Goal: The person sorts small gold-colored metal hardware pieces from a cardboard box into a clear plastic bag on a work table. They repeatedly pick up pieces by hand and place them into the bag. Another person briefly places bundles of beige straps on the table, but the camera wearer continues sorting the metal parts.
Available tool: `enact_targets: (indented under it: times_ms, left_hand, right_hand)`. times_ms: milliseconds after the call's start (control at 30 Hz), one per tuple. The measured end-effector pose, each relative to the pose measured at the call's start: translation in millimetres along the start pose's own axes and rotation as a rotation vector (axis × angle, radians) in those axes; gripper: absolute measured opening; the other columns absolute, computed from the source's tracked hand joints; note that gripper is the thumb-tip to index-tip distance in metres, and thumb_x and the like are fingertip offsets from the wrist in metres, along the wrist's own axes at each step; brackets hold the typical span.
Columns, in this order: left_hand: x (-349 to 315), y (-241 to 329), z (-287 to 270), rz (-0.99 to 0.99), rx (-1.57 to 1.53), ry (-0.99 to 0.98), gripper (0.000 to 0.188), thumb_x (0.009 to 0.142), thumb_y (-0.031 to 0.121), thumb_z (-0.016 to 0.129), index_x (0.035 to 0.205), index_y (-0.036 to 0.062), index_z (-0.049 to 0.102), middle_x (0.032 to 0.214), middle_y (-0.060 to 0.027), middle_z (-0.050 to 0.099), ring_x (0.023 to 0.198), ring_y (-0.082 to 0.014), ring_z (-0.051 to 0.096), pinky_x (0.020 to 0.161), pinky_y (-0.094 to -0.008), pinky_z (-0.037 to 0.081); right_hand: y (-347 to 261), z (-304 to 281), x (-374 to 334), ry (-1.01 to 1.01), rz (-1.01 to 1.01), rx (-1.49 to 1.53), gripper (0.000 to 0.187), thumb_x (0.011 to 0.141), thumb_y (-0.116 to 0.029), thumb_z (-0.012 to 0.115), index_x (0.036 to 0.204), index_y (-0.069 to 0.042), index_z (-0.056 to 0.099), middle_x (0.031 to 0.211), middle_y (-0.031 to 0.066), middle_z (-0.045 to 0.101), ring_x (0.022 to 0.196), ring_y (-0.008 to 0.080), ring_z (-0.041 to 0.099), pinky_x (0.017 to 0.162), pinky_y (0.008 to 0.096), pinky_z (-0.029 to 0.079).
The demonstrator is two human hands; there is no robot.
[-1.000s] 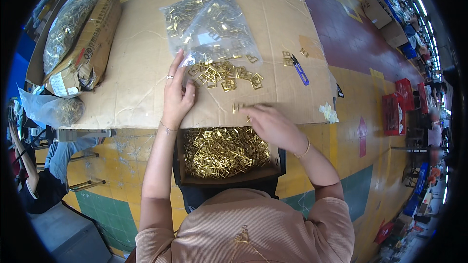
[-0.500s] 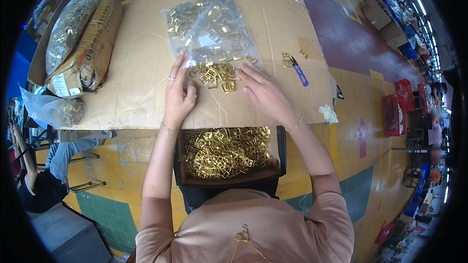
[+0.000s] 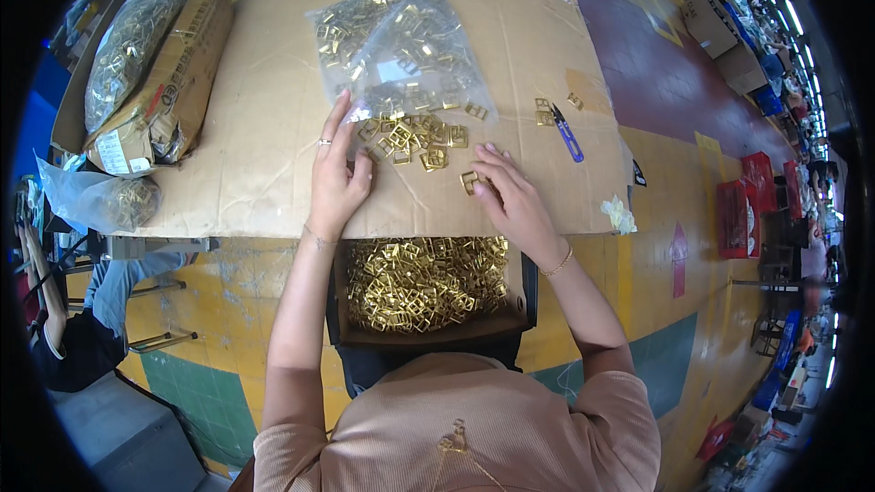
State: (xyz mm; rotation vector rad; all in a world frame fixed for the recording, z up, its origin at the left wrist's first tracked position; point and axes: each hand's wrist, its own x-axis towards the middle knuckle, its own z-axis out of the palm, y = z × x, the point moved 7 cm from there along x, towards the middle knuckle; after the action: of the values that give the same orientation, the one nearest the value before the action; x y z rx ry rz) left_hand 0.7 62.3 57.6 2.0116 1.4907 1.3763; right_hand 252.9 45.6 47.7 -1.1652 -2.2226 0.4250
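Observation:
A loose pile of gold metal buckles [image 3: 415, 138] lies on the cardboard-covered table, at the mouth of a clear plastic bag [image 3: 401, 50] holding many more. On the pile's left, my left hand [image 3: 339, 178] rests open, its fingers stretched towards the bag's edge and its thumb beside the buckles. My right hand [image 3: 515, 200] is to the right of the pile and nearer to me. A single gold buckle [image 3: 469, 182] sits at the tips of its thumb and index finger. Below the table's near edge, an open box [image 3: 521, 287] is filled with gold buckles [image 3: 424, 287].
Blue-handled thread snips [image 3: 567, 135] lie at the right beside a few loose buckles [image 3: 544, 111]. At the left stand a carton [image 3: 178, 73] with a bag of buckles [image 3: 137, 46] and a smaller bag [image 3: 128, 203]. Another person [image 3: 77, 337] sits at the lower left.
My right hand has drawn back from the pile, nearer to me and slightly right, with one buckle now at its fingertips. My left hand has stayed nearly in place.

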Motion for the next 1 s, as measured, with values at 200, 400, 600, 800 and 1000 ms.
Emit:
enact_targets:
  times_ms: [200,400,600,800,1000]
  left_hand:
    - [0.7,-2.7,1.9,-0.062,-0.042,-0.016,0.051,0.081,-0.004,0.049,0.132,-0.0029,0.054,0.159,-0.0162,0.038,0.144,-0.0346,0.041,0.100,-0.0332,0.049]
    - [0.6,-1.2,0.3,-0.017,0.026,0.000,0.047,0.082,-0.004,0.049,0.128,-0.0026,0.057,0.159,-0.0161,0.038,0.142,-0.0334,0.043,0.092,-0.0321,0.052]
    - [-0.9,-6.4,3.7,-0.109,-0.066,-0.020,0.047,0.082,-0.003,0.050,0.128,-0.0033,0.056,0.158,-0.0171,0.039,0.142,-0.0346,0.044,0.098,-0.0338,0.049]
    - [0.1,-2.6,2.0,-0.043,-0.003,-0.013,0.051,0.083,-0.003,0.049,0.133,-0.0034,0.054,0.158,-0.0185,0.039,0.144,-0.0359,0.041,0.107,-0.0366,0.044]
    - [-0.9,-6.5,3.6,-0.072,-0.023,-0.021,0.052,0.083,-0.003,0.048,0.135,-0.0032,0.053,0.158,-0.0184,0.039,0.144,-0.0361,0.040,0.109,-0.0375,0.043]
  right_hand:
    - [2.9,-6.7,33.4,-0.023,-0.058,-0.016,0.044,0.097,-0.005,0.056,0.140,-0.009,0.054,0.137,0.0112,0.061,0.120,0.0292,0.058,0.107,0.0411,0.041]
    - [22.8,-11.3,51.5,-0.113,-0.052,0.005,0.051,0.093,-0.005,0.062,0.143,-0.011,0.054,0.117,0.0086,0.063,0.107,0.0259,0.060,0.098,0.0386,0.045]
    - [37.3,-13.0,51.6,-0.142,-0.005,0.073,0.024,0.092,-0.007,0.067,0.115,-0.002,0.064,0.103,0.0076,0.060,0.091,0.0231,0.061,0.085,0.0366,0.051]
    - [58.6,-18.2,40.5,-0.151,0.331,0.300,0.015,0.089,-0.009,0.073,0.096,0.001,0.063,0.086,0.0075,0.063,0.072,0.0161,0.059,0.070,0.0311,0.050]
    - [30.2,-31.0,9.5,0.042,0.194,0.108,0.016,0.089,-0.009,0.073,0.102,0.000,0.068,0.088,0.0089,0.065,0.078,0.0198,0.062,0.073,0.0322,0.051]
